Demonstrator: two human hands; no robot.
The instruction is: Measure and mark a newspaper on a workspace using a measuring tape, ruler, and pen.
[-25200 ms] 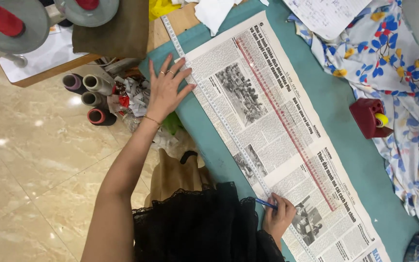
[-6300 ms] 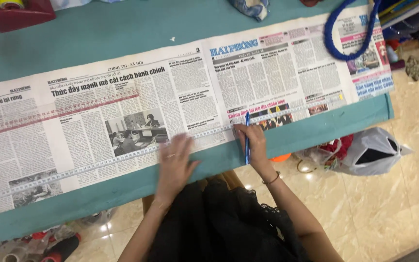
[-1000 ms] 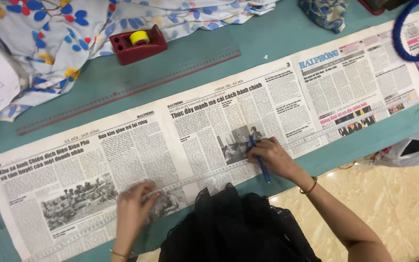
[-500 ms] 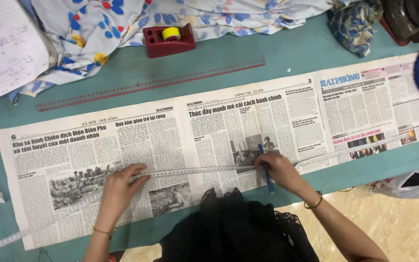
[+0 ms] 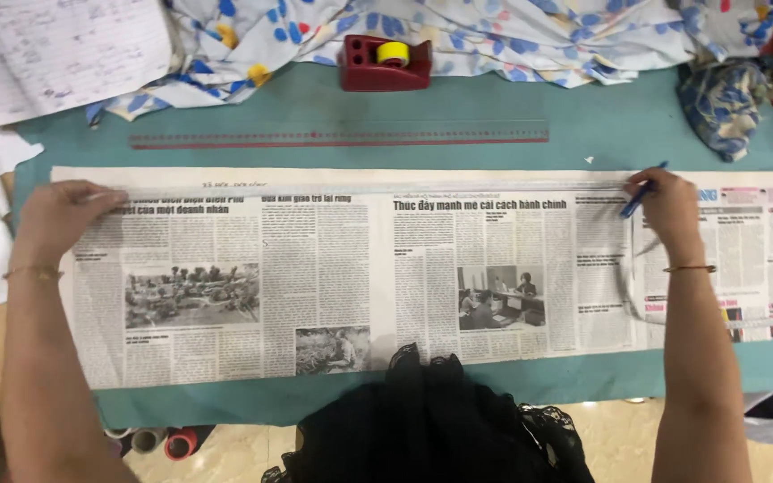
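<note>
Teal table (image 5: 583, 98): newspaper (image 5: 315, 268) (flat) between hands.

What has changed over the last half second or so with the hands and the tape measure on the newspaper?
Both hands moved apart and up to the far edge of the newspaper. The left hand now pins the tape measure at the sheet's left end; the right hand, still holding the blue pen, holds it near the right. The tape went from mid-sheet to the top edge. The long ruler, tape dispenser and floral fabric stayed put.
</note>
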